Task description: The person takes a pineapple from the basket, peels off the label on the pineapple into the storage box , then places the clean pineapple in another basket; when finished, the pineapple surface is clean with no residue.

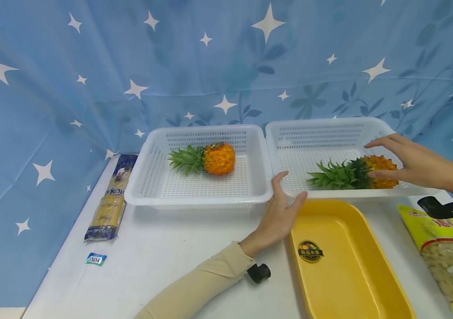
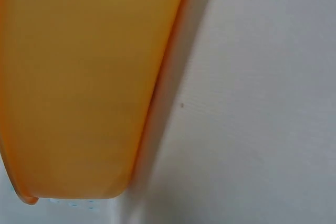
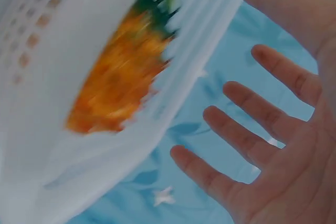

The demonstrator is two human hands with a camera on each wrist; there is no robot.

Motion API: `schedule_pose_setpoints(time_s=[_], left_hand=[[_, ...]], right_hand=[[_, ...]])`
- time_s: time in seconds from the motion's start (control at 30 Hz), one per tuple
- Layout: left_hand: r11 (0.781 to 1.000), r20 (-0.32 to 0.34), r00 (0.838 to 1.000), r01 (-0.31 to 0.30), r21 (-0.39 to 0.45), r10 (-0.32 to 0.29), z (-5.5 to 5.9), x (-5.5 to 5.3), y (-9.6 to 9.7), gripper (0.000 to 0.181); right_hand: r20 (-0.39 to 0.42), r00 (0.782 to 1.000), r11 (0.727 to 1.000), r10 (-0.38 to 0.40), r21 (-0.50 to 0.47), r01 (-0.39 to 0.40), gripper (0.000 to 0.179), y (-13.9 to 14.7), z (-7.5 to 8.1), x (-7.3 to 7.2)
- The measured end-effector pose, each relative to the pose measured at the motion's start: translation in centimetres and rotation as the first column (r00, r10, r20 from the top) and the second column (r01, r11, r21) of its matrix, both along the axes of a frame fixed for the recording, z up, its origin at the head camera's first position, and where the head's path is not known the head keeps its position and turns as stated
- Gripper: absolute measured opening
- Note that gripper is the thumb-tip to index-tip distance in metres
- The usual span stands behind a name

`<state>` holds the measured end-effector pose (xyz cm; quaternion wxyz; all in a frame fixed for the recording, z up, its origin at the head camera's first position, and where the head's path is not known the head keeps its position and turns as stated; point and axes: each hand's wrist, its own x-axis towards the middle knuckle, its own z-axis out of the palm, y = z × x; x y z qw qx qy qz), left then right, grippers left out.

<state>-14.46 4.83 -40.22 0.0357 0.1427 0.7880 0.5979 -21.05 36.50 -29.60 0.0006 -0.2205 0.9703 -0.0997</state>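
My right hand [image 1: 419,164] hovers over the right white basket [image 1: 310,155], beside a pineapple [image 1: 382,166] lying on its side with green leaves pointing left. In the right wrist view its fingers [image 3: 244,142] are spread, apart from the blurred fruit. My left hand [image 1: 276,217] reaches to where the two baskets meet, fingers extended at the near rim; whether it touches is hard to tell. A second pineapple [image 1: 219,159] lies in the left white basket [image 1: 198,201]. Below the left hand is a yellow tray [image 1: 338,257], also in the left wrist view.
A pasta packet [image 1: 111,199] lies on the white table [image 1: 150,252] beside the left basket, with a small green-blue wrapper [image 1: 96,258] nearer. At right lies a yellow-green food bag [image 1: 450,261]. A blue star-patterned curtain [image 1: 218,66] hangs behind.
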Motion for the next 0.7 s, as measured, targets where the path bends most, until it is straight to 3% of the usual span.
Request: schedule_pose_setpoints(time_s=[0.17,0.27,0.4,0.5,0.6,0.7], left_hand=[[0.999,-0.026,1.000,-0.007,-0.032,0.006,-0.2,0.4,-0.2,0.063],[0.999,0.046,0.999,0.011,-0.032,-0.009,0.4,1.0,-0.6,0.063],[0.997,0.197,0.979,0.064,-0.045,-0.054,2.1,2.3,-1.9,0.069],[0.985,0.264,0.956,0.150,-0.081,-0.124,3.7,3.7,-3.9,0.074],[0.958,0.271,0.942,0.246,-0.148,-0.200,5.2,5.4,-7.0,0.072],[0.937,0.191,0.957,0.261,-0.231,-0.219,6.6,7.0,-10.6,0.059]], right_hand=[[-0.047,0.995,0.995,0.085,-0.041,-0.087,0.066,-2.8,1.0,1.6],[-0.142,0.972,0.979,0.185,-0.061,-0.196,0.062,-4.5,1.1,2.6],[-0.307,0.879,0.923,0.364,-0.008,-0.385,0.060,-6.6,0.7,3.5],[-0.350,0.824,0.884,0.445,0.028,-0.466,0.060,-8.0,0.7,4.3],[-0.329,0.828,0.882,0.454,0.036,-0.469,0.062,-9.1,0.8,5.4],[-0.304,0.836,0.882,0.457,0.038,-0.469,0.063,-9.7,0.9,6.2]])
